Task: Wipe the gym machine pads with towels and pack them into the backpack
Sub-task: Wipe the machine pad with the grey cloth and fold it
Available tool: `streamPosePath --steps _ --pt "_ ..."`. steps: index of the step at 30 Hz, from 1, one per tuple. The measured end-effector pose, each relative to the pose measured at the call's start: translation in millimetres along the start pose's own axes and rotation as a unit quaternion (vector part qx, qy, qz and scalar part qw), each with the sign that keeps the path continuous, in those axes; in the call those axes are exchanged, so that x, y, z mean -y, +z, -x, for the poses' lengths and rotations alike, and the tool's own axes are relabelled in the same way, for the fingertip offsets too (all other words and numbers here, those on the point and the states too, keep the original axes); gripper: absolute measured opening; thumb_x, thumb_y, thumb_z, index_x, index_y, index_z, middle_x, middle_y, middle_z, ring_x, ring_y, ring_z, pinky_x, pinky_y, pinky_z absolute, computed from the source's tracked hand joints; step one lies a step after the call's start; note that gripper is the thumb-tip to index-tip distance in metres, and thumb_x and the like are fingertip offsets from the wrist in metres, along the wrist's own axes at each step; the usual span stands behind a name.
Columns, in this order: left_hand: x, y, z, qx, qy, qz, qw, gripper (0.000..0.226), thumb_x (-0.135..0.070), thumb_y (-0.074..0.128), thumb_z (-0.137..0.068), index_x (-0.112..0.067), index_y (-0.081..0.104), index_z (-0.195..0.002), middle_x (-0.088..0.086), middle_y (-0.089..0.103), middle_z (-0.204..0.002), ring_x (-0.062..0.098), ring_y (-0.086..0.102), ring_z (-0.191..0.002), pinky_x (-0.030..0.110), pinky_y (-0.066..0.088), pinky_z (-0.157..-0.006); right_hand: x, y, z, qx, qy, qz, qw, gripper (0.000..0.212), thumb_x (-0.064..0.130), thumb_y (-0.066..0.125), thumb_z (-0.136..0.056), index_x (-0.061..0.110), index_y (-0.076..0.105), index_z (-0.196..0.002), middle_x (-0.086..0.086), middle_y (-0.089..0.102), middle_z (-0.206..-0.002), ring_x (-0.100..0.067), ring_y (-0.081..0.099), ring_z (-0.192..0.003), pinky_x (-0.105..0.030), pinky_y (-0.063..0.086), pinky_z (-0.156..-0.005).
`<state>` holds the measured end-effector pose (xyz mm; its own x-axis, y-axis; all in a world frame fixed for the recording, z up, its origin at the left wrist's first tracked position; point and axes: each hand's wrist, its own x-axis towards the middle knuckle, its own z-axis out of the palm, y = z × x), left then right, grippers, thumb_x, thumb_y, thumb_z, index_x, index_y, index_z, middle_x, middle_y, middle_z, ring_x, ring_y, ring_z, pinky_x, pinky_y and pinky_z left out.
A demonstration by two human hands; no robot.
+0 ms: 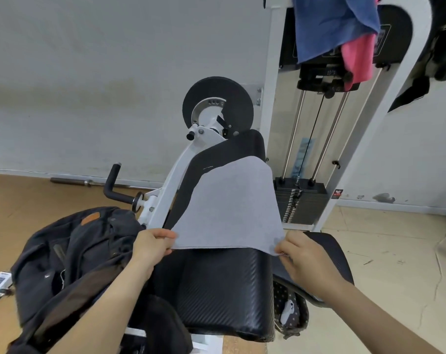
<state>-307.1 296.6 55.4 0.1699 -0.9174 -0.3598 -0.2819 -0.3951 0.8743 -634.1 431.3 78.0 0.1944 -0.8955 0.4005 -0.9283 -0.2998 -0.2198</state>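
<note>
A grey towel (pixel 229 203) lies spread over the black pad (pixel 224 284) of the machine, its far part draped up the sloped section and its near hem lying straight across the pad. The left hand (pixel 150 247) pinches the near left corner; the right hand (pixel 306 254) pinches the near right corner, so both are closed on cloth.

The towel looks thin, light and limp (it follows the pad's bend with no stiffness). It should slide easily on the smooth vinyl, yet sag or bunch if lifted by one point. Corners are probably the best hold for folding; a flat palm would suit wiping better.

The dark backpack (pixel 71 254) slumps just left of the pad, soft and open-looking. Blue (pixel 329 24) and pink (pixel 357 57) towels hang on the frame above.
</note>
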Motion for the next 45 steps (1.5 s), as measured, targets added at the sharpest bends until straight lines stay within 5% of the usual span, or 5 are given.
streamPosePath --steps 15,21,30,38,45 --pt "1.9 -4.4 13.4 0.049 0.094 -0.295 0.95 0.036 0.002 0.046 -0.084 -0.024 0.069 -0.091 -0.01 0.052 -0.083 0.013 0.056 -0.073 0.023 0.043 -0.061 22.3 -7.8 2.5 -0.013 -0.134 0.023 0.991 0.014 0.012 0.051 -0.074 0.019 0.039 -0.079 0.001 0.044 -0.069 -0.016 0.036 -0.061 -0.022 0.019 -0.056" --pt "3.3 -12.1 13.2 0.117 0.105 -0.44 0.884 0.025 -0.012 0.054 -0.078 -0.034 0.059 -0.088 0.0 0.056 -0.089 0.018 0.058 -0.078 0.027 0.05 -0.071 27.3 -17.6 -0.5 0.123 0.057 -0.202 0.97 0.026 0.037 0.057 -0.081 0.022 0.048 -0.061 0.01 0.046 -0.064 -0.009 0.046 -0.062 -0.021 0.036 -0.059" --pt "9.7 4.1 15.4 0.123 0.04 -0.198 0.972 0.014 -0.007 0.064 -0.089 -0.014 0.061 -0.101 0.006 0.054 -0.119 0.011 0.052 -0.089 0.02 0.04 -0.064 19.5 -5.4 -53.4 0.117 0.497 -0.544 0.666 0.037 0.018 0.067 -0.091 0.009 0.05 -0.121 -0.007 0.069 -0.107 -0.023 0.067 -0.092 -0.037 0.055 -0.073" --pt "1.9 -23.4 17.0 0.273 0.008 -0.32 0.907 0.031 -0.014 0.066 -0.084 -0.028 0.052 -0.109 -0.002 0.047 -0.096 0.012 0.05 -0.08 0.024 0.039 -0.064 -2.5 -27.7 -45.2 0.291 0.406 -0.527 0.688 0.041 0.016 0.075 -0.083 0.029 0.061 -0.119 -0.004 0.074 -0.107 -0.022 0.07 -0.095 -0.035 0.056 -0.079" --pt "-32.7 10.3 -20.9 0.137 -0.081 0.012 0.987 0.028 -0.019 0.055 -0.097 -0.019 0.05 -0.125 0.007 0.059 -0.114 0.024 0.058 -0.104 0.036 0.049 -0.088 -19.3 -8.4 -114.3 0.126 0.51 -0.485 0.699 0.028 0.025 0.066 -0.09 0.012 0.065 -0.115 -0.009 0.068 -0.11 -0.02 0.065 -0.092 -0.03 0.051 -0.069"
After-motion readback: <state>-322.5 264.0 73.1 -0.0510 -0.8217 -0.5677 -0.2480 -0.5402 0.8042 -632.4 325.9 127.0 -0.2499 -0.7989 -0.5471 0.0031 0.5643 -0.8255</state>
